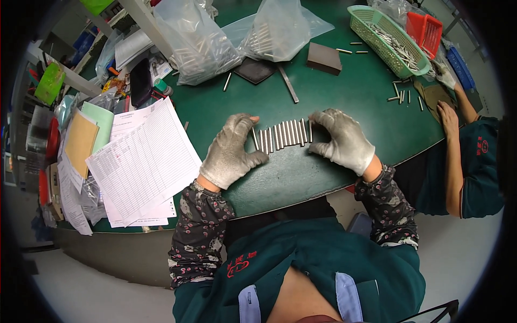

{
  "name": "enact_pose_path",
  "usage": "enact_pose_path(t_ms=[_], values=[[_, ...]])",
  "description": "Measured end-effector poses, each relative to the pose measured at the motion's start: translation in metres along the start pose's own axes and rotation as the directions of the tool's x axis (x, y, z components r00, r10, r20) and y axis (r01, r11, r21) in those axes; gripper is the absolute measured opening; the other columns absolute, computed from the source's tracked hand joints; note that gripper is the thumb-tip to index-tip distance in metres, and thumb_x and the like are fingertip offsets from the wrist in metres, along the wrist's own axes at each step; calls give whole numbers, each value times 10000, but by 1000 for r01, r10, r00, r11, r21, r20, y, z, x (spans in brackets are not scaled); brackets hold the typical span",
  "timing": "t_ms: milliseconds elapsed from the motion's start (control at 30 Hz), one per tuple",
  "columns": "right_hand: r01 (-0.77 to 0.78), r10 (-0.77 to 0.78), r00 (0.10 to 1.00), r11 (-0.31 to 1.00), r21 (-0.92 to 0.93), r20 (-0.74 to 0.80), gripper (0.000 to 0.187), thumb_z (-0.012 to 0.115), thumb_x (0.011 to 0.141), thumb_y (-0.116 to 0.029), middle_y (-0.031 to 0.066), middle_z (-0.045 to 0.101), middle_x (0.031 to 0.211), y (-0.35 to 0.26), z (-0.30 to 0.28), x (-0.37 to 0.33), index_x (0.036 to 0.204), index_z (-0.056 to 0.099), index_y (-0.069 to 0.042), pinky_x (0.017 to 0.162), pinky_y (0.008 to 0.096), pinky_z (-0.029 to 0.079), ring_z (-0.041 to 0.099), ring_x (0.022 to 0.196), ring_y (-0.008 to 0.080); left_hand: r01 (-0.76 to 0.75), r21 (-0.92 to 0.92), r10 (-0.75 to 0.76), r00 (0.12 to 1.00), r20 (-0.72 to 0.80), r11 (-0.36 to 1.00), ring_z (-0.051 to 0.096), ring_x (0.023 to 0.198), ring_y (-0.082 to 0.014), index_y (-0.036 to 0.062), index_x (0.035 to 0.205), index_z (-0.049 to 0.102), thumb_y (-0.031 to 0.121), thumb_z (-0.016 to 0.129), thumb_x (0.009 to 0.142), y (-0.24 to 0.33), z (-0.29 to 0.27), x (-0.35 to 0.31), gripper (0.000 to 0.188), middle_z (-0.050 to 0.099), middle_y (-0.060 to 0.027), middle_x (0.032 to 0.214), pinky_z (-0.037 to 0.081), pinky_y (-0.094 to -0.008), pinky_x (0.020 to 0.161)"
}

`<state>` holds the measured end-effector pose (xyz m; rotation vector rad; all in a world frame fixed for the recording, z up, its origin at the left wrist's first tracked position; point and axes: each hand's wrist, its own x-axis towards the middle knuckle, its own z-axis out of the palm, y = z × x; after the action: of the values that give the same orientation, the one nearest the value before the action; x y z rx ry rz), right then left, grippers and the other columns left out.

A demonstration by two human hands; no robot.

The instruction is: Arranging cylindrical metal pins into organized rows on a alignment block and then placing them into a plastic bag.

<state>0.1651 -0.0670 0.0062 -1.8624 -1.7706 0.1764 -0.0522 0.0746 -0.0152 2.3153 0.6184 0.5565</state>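
Note:
A row of short, shiny metal pins (283, 134) lies side by side on the green tabletop in front of me, slightly uneven at the ends. My left hand (229, 152), in a grey-white work glove, curves around the row's left end, thumb and fingers apart. The leftmost pin stands a little aslant between its fingertip and thumb. At the right end, my gloved right hand (344, 141) is likewise parted, its thumb below and fingertips above the last pin. Whether either hand presses on the end pins I cannot tell.
Clear bags of pins (202, 51) stand behind a dark flat block (254, 70), a metal strip (288, 84) and a brown block (324, 58). Printed sheets (142, 159) lie left. At far right, a co-worker's hands (447, 116) are near loose pins and a green basket (371, 35).

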Motion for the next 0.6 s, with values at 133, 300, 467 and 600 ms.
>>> enact_pose_path(t_ms=[133,300,467,600], values=[[-28,73,983,968,-251,171,727,773,596,-384,139,577,907,-8,0,16,1203,558,-45,764,414,459,567,876,337,-44,230,7,987,158,972,538,1079,-296,52,1219,531,217,818,581,8,4,9,718,489,-122,1192,470,-363,925],[-31,84,942,986,-166,325,743,786,592,-368,134,553,910,-8,4,25,1240,546,-94,750,399,464,573,864,312,-27,219,-23,974,224,975,558,1039,-280,71,1184,549,255,767,660,9,4,11,597,503,-96,1164,488,-377,886],[-85,167,904,973,-216,393,686,780,617,-346,113,559,897,-20,1,34,1237,565,-147,730,391,473,586,848,287,-16,306,-42,982,183,952,583,1003,-265,85,1170,577,270,757,687,21,6,13,548,514,-90,1142,513,-373,853],[-68,149,894,978,-199,422,677,778,621,-355,116,555,879,-18,6,30,1238,569,-170,715,388,477,587,832,291,-5,247,-51,974,220,969,577,970,-270,85,1183,572,259,781,643,19,10,12,604,516,-92,1099,503,-369,846]])
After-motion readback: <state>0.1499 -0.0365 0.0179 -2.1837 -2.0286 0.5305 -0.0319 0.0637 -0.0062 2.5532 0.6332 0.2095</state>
